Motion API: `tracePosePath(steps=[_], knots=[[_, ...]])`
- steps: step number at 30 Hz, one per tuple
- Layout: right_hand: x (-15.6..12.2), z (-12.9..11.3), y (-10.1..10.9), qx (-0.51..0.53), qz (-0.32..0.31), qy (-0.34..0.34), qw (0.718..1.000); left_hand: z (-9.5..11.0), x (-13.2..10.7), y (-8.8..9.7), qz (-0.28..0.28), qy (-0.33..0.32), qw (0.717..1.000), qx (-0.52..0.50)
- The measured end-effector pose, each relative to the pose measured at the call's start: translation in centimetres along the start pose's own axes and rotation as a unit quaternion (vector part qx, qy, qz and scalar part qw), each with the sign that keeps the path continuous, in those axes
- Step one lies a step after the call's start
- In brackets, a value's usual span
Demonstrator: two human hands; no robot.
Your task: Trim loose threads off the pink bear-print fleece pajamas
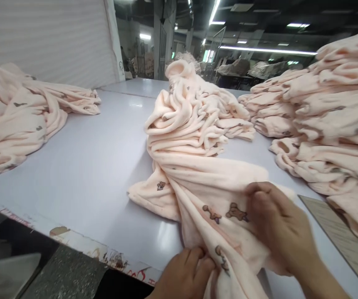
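A pale pink fleece garment (228,178) printed with small brown bears trails from a heap toward me, its near part creased and hanging at the table's front edge. Low in the view, my left hand (186,272) has its fingers curled closed on a fold of it. Farther right, my right hand (278,226) pinches the garment's right side between thumb and fingers, slightly blurred. Behind lies the crumpled heap of the same fleece (191,112), which the garment adjoins; where one piece ends and another begins I cannot tell.
Tall stacks of pink fleece pieces (334,108) rise on the right, beside a flat greyish-tan board (337,232). Another loose pile (19,112) lies at left. The white table (104,166) has a worn, marked front edge. A pale curtain-like sheet (48,37) hangs behind.
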State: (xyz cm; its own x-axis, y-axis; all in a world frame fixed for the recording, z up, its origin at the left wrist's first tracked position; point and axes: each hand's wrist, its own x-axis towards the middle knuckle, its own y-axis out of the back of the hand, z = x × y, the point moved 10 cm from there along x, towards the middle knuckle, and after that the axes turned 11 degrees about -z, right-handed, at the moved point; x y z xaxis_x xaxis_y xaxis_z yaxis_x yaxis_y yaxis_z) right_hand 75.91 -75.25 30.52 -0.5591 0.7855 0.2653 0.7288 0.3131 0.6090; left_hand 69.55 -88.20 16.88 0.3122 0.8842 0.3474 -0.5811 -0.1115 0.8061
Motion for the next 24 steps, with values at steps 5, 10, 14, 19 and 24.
tracePosePath(steps=[5, 10, 14, 19, 24], knots=[[0.9, 2.0, -2.9, -0.187, 0.055, 0.052, 0.979, -1.3, 0.4, 0.1, -0.007, 0.042, 0.979, -0.202], [4.1, 3.0, -6.0, -0.237, 0.09, 0.041, 0.966, -3.8, -0.3, 2.8, 0.018, 0.136, 0.928, -0.345], [7.2, 2.2, -8.6, -0.224, 0.081, 0.044, 0.97, -5.5, -1.7, 6.5, 0.113, 0.203, 0.906, -0.353], [9.0, 1.2, -9.0, -0.161, 0.048, 0.05, 0.985, -6.6, -4.0, 9.9, 0.213, 0.275, 0.899, -0.265], [5.4, -2.5, -7.8, -0.036, -0.05, 0.064, 0.996, -4.9, -3.6, 11.7, 0.275, 0.159, 0.922, -0.222]])
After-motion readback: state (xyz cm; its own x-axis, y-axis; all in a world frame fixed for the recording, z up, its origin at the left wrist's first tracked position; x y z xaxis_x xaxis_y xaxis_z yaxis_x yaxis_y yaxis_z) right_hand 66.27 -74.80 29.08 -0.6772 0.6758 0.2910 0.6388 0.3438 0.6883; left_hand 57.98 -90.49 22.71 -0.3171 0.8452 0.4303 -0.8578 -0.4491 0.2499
